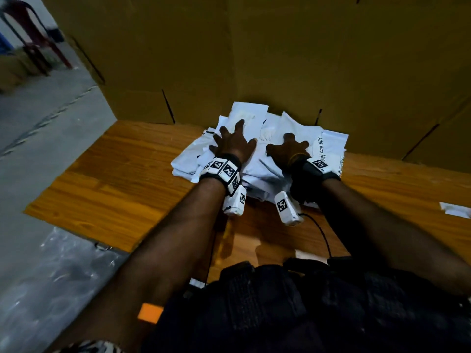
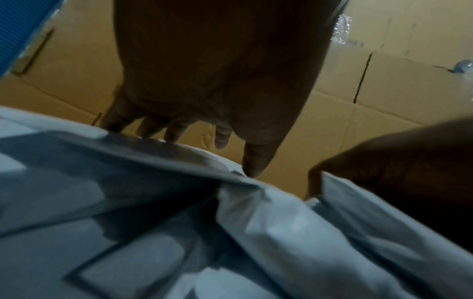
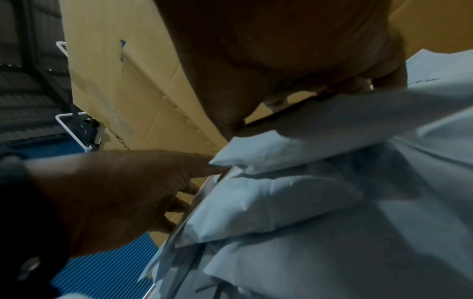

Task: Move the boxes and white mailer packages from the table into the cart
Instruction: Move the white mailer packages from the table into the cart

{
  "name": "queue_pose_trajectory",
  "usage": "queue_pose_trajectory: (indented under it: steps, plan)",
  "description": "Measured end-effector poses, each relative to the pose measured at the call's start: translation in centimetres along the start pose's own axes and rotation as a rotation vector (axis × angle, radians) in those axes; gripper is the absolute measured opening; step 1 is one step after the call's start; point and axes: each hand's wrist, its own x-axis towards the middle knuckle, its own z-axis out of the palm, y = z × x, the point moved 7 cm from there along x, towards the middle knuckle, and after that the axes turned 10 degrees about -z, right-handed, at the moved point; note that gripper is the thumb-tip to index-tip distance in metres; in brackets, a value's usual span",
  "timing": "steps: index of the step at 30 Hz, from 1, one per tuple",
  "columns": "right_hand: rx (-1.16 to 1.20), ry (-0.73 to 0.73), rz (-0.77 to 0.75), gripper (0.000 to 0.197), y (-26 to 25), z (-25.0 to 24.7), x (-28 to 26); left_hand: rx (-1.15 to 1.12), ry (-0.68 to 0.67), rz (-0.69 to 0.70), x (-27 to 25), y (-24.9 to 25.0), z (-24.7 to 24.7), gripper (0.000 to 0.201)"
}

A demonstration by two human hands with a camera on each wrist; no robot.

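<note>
The pile of white mailers (image 1: 267, 154) lies on the wooden table (image 1: 107, 189), at 12 o'clock from the person and against the cardboard wall (image 1: 305, 59). The left hand (image 1: 235, 143) rests palm-down on the pile's 9 o'clock half, fingers spread and straight, gripping nothing. The right hand (image 1: 288, 149) rests on the 3 o'clock half, fingers splayed, tips bent onto the top mailer. A loose white slip (image 1: 455, 209) lies at 3 o'clock, well apart from the pile.
</note>
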Motion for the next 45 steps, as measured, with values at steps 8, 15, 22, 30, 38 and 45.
queue_pose_trajectory:
  steps: [8,15,22,30,38,45]
  plan:
    - [-0.012,0.085,0.063,0.074,1.3,0.3,-0.4,0.089,-0.026,0.038,2.9,-0.4,1.0,0.084]
    - [0.006,0.238,-0.020,0.067,0.4,-0.8,-2.2,0.058,0.062,0.087,3.2,-0.9,0.4,0.074]
    - [0.024,0.354,-0.090,0.070,2.7,-1.8,-7.1,-0.108,0.154,0.143,1.5,-1.4,-2.0,0.064]
    - [0.002,0.365,0.023,0.084,9.1,-4.8,-14.0,-0.325,0.116,0.299,-8.9,0.4,0.2,0.066]
    - [-0.009,0.383,0.043,0.070,18.6,-7.3,-22.2,-0.259,0.064,0.439,-22.0,2.5,9.3,0.064]
    - [-0.015,0.319,0.105,0.069,27.5,-9.6,-28.7,-0.171,-0.043,0.463,-30.5,4.0,17.0,0.064]
